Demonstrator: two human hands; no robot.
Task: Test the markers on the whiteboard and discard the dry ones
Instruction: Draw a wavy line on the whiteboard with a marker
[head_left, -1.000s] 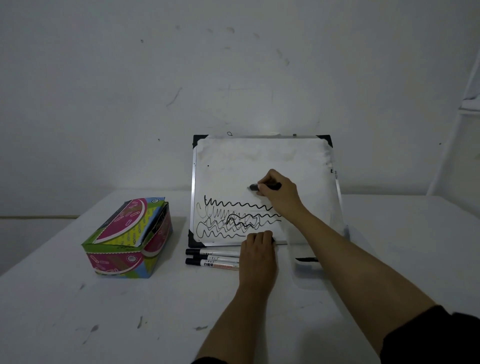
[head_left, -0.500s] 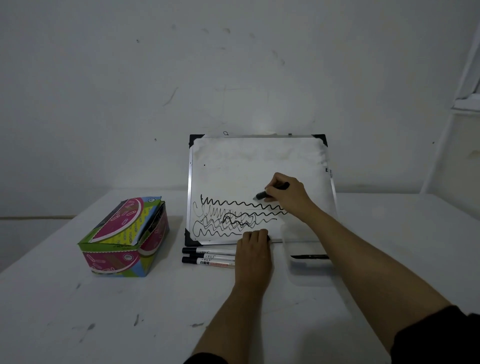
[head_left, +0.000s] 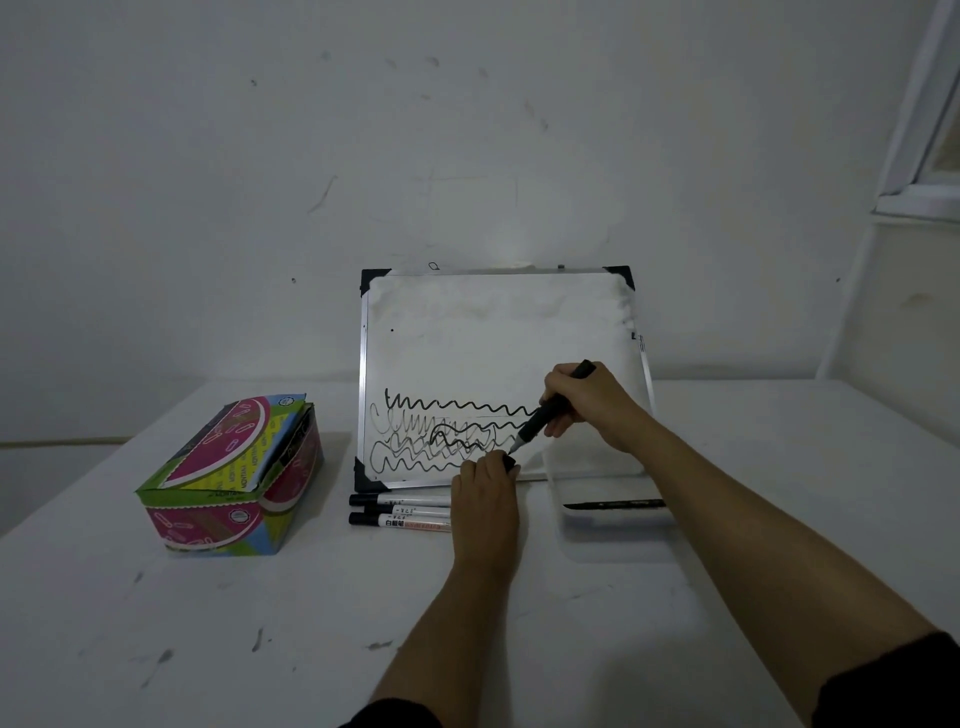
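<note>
One black marker (head_left: 550, 410) is pinched in the curled fingers of the right hand (head_left: 589, 402), tilted with its tip down near the lower right of the small metal-framed whiteboard (head_left: 493, 332), which leans against the wall and carries rows of black wavy lines. Just below the tip, the left hand (head_left: 485, 501) rests on the white table (head_left: 260, 623) and pinches a small black cap (head_left: 509, 461). Two white-barrelled markers with black caps (head_left: 397, 510) lie beside that hand at the board's foot. Right of them sits a clear plastic tray (head_left: 613, 525) holding another dark marker (head_left: 613, 503); a colourful cardboard box (head_left: 234, 478) stands to the left.
</note>
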